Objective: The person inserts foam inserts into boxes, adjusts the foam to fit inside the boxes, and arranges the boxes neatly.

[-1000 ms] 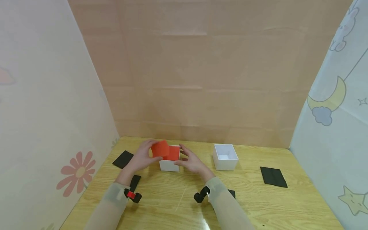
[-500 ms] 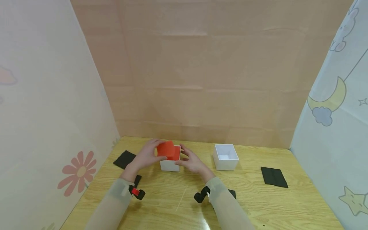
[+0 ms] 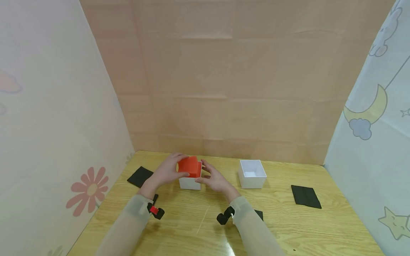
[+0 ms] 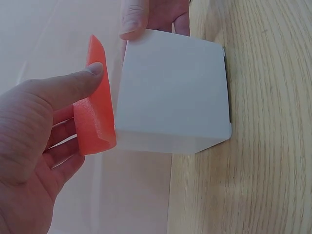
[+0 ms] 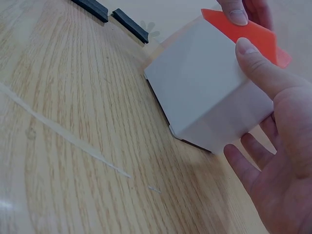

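Note:
My left hand [image 3: 168,171] pinches a red foam-like piece [image 3: 188,166] between thumb and fingers, tilted over the mouth of a white box [image 3: 190,184]. In the left wrist view the piece [image 4: 92,126] looks thick, its lower edge right at the box rim. More red shows inside the box beside it in the head view. My right hand [image 3: 216,179] holds the same box at its right side; the right wrist view has the thumb along the upper edge and the fingers [image 5: 239,163] round the far side. The box [image 5: 200,73] stands upright on the table.
A second white box [image 3: 252,174], with its top uncovered, stands to the right. Flat black squares lie at the far right [image 3: 305,196] and behind my left wrist [image 3: 140,176]; others are partly covered by my forearms. A paper-covered wall [image 3: 224,106] rises behind the wooden table [image 3: 179,227].
My left hand has moved right with the red piece, which now covers more of the box's opening. The right hand and the box stay nearly in place.

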A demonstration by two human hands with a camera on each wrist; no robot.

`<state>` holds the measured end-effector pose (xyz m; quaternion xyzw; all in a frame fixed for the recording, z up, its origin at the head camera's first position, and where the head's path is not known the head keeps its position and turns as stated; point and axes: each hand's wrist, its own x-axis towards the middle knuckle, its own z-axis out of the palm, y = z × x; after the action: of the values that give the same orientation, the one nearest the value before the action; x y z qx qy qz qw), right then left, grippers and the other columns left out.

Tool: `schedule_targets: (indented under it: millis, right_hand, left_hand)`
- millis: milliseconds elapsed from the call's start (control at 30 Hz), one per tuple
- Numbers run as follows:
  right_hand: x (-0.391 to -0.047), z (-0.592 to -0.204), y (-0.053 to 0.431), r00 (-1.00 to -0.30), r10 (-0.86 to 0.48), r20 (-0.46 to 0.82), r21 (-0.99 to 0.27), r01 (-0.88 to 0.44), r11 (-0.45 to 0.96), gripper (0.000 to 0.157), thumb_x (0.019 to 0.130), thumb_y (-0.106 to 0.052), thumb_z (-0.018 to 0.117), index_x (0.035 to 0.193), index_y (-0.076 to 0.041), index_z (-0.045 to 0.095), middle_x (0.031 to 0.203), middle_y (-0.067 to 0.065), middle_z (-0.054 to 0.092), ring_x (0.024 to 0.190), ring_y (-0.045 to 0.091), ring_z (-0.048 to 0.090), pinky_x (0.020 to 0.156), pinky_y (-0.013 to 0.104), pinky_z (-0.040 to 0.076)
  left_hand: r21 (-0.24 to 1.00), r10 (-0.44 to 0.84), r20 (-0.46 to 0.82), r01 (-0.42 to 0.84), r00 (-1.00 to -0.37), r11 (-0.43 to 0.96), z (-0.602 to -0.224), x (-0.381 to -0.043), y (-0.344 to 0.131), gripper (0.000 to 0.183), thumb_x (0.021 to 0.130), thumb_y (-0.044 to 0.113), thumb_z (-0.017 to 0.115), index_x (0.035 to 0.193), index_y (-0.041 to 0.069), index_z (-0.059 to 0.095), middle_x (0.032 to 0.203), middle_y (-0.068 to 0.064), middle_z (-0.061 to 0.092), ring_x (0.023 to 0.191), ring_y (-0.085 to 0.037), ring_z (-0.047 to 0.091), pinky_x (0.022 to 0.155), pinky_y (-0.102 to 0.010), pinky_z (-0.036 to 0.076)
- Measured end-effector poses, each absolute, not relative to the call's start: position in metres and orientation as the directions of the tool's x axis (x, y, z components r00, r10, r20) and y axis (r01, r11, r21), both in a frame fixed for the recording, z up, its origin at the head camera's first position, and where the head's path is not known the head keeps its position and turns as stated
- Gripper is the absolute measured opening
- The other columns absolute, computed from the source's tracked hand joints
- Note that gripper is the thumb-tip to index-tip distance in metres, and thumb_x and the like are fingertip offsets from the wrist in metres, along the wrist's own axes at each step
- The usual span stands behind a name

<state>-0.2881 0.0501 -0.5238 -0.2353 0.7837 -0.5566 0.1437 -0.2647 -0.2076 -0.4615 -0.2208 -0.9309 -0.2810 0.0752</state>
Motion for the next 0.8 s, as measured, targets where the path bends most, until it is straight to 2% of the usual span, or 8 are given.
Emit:
schedule_targets:
  millis: [367,567,800]
  right_hand:
    - [-0.2914,-0.5284,0.0508,-0.845,-0.534,0.039,-0.943,-0.208,0.26,0.1,0.097,-0.037,0.081,0.174,-0.023,0.018,0.172,0.011,0.034,0.147,0.042,0.048,0.116,0.054,0.045]
    - [-0.2916,-0.5277,0.0511,-0.844,-0.536,0.038,-0.945,-0.205,0.255,0.1,0.097,-0.037,0.081,0.174,-0.024,0.018,0.172,0.011,0.033,0.149,0.042,0.045,0.116,0.053,0.045]
    - [-0.2909,-0.5271,0.0512,-0.842,-0.539,0.035,-0.951,-0.193,0.241,0.1,0.098,-0.035,0.081,0.174,-0.025,0.017,0.172,0.011,0.032,0.144,0.043,0.052,0.115,0.053,0.046]
  left_hand:
    - [0.471,0.379,0.242,0.449,-0.893,0.759,-0.4578,-0.2662,-0.2038,0.072,0.089,0.032,0.091,0.151,0.012,0.061,0.146,-0.008,0.06,0.127,-0.031,0.059,0.103,-0.051,0.056]
    - [0.445,0.398,0.24,0.465,-0.885,0.765,-0.4586,-0.2677,-0.2013,0.074,0.087,0.029,0.092,0.151,0.01,0.06,0.147,-0.009,0.059,0.127,-0.031,0.058,0.102,-0.051,0.057]
    - [0.393,0.43,0.24,0.492,-0.87,0.777,-0.4593,-0.2712,-0.1973,0.073,0.087,0.027,0.093,0.149,0.008,0.061,0.145,-0.008,0.061,0.125,-0.03,0.058,0.1,-0.049,0.057]
